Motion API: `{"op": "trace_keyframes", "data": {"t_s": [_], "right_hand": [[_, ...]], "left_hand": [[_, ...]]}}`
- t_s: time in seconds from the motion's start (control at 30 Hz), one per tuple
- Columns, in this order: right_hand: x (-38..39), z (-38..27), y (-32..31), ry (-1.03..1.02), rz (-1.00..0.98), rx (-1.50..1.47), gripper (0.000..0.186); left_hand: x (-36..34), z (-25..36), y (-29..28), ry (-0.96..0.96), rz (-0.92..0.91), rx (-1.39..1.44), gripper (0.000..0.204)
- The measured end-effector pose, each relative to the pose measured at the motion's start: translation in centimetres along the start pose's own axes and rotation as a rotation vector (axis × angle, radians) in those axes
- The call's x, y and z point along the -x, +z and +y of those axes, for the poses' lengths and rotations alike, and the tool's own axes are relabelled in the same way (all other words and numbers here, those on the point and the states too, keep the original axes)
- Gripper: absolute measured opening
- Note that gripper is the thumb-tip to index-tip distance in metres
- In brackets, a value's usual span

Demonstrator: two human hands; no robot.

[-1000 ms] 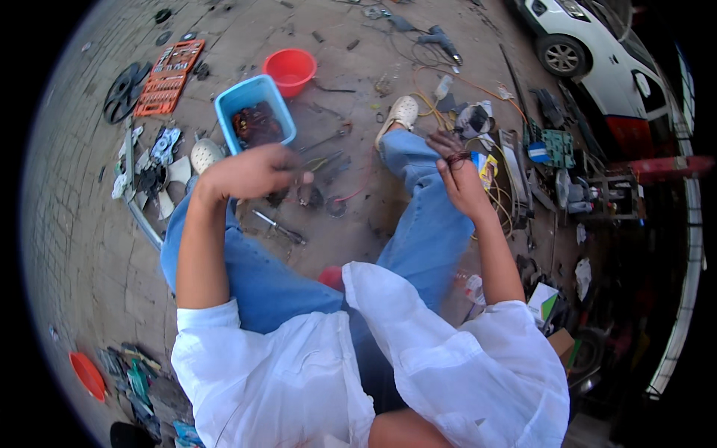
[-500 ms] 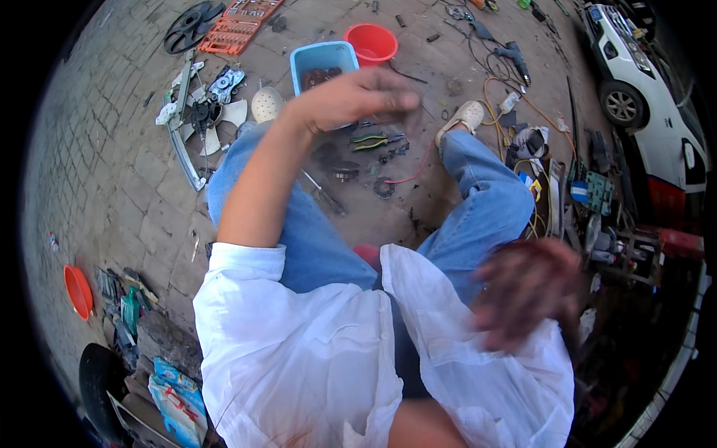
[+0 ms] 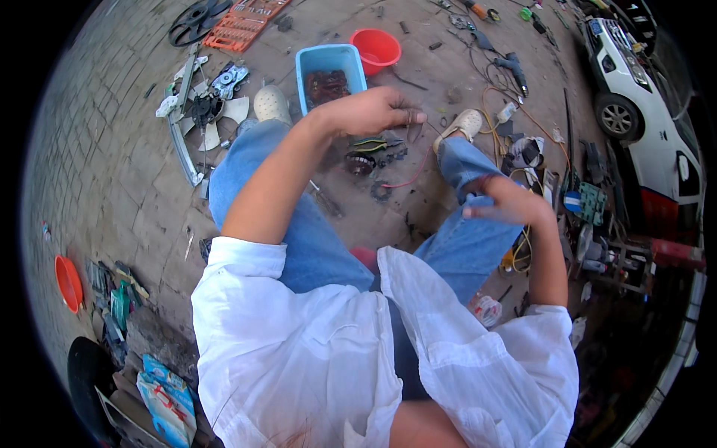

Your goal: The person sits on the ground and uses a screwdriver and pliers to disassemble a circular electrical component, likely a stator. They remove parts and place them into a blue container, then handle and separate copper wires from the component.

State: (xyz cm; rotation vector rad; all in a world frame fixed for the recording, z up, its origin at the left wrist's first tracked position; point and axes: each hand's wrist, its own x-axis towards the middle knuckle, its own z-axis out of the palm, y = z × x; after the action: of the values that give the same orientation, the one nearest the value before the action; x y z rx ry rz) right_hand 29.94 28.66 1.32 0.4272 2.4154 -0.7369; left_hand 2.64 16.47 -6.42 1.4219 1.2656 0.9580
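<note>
My left hand [image 3: 388,112] is just below the blue bin [image 3: 358,69], which holds dark reddish coiled parts [image 3: 327,86]; its fingers are closed on what looks like a thin wire [image 3: 414,133]. My blurred right hand [image 3: 500,200] is over my right knee, with dark reddish strands at its fingers; its grip is unclear. On the ground between my legs lie pliers [image 3: 370,144], a round metal part [image 3: 361,163], a red lead [image 3: 403,183] and a screwdriver [image 3: 327,200].
A red basin [image 3: 390,52], orange socket set [image 3: 243,22] and fan assembly [image 3: 205,112] lie ahead and left. A heat gun [image 3: 514,69], cables, scattered parts and a white car [image 3: 657,149] are at right. An orange basin [image 3: 69,284] is at lower left.
My right hand, raised near my right knee a second ago, swung down toward my body, then moved back up over the knee. My left hand moved slightly right. The camera view has shifted.
</note>
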Motion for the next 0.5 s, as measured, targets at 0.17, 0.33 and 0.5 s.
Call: {"op": "trace_keyframes", "data": {"t_s": [0.17,0.33,0.5], "right_hand": [[1.6,-3.7,1.6,-0.615,-0.025,-0.754,0.067],[0.8,-5.4,0.2,-1.280,0.192,-1.447,0.081],[0.1,-4.6,-4.6,-1.290,0.863,-1.172,0.069]], "left_hand": [[-0.1,0.8,0.1,0.022,-0.026,0.107,0.039],[-1.5,1.2,1.9,0.124,-0.142,0.359,0.038],[-2.2,-1.2,4.7,-0.074,-0.235,0.076,0.045]]}}
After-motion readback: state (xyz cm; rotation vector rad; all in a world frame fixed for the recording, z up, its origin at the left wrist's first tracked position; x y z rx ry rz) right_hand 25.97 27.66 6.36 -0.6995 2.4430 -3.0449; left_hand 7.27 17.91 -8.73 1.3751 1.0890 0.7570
